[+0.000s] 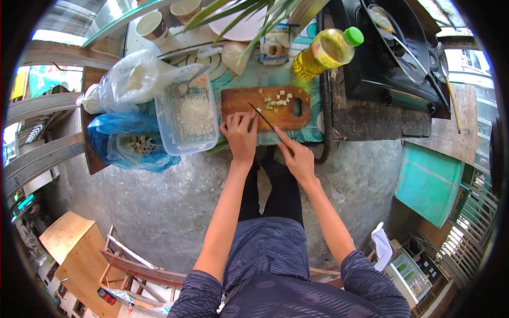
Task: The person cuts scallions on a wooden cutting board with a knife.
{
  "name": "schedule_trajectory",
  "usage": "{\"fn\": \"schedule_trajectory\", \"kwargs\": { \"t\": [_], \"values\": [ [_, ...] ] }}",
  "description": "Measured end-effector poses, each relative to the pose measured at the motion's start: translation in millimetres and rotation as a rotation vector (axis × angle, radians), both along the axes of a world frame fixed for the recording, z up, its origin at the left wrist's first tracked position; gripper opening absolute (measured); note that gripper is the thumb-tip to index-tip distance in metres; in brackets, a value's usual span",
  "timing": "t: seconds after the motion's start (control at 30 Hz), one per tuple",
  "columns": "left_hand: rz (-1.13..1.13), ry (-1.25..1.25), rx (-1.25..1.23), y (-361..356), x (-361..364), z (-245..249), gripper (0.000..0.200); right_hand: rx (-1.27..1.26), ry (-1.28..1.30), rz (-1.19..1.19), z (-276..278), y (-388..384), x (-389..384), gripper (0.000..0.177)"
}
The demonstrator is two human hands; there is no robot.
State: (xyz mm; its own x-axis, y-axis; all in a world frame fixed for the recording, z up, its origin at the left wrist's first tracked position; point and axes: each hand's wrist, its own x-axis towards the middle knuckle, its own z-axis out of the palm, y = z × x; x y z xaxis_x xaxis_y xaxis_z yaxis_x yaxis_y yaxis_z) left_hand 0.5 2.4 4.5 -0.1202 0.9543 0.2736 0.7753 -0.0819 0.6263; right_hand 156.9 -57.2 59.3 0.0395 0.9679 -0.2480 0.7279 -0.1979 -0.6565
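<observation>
One tub [167,124], oil btl [321,53] nr board [237,99]; R hand [298,160] grips knife [264,118], L hand [242,135] curled, hold unclear.

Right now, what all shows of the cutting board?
The cutting board is brown, wood-looking and roughly rectangular, with a slot at its right end. It lies flat on the green tabletop. Pale diced pieces sit mostly on its right half. The left hand and the knife in the right hand are over it; blade contact unclear.
</observation>
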Motion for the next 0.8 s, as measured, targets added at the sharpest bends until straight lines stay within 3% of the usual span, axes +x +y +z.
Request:
{"fn": "schedule_trajectory", "kwargs": {
  "t": [0.03,0.8],
  "values": [
    [-0.005,0.003,-0.001,-0.4,-0.6,0.0,0.016,0.088,0.017,0.0,-5.8,-1.5,-0.8,0.043],
    [-0.062,-0.044,-0.047,-3.3,-3.7,-3.7,0.016,0.024,-0.054,0.124,1.4,3.0,8.6,0.049]
  ]
}}
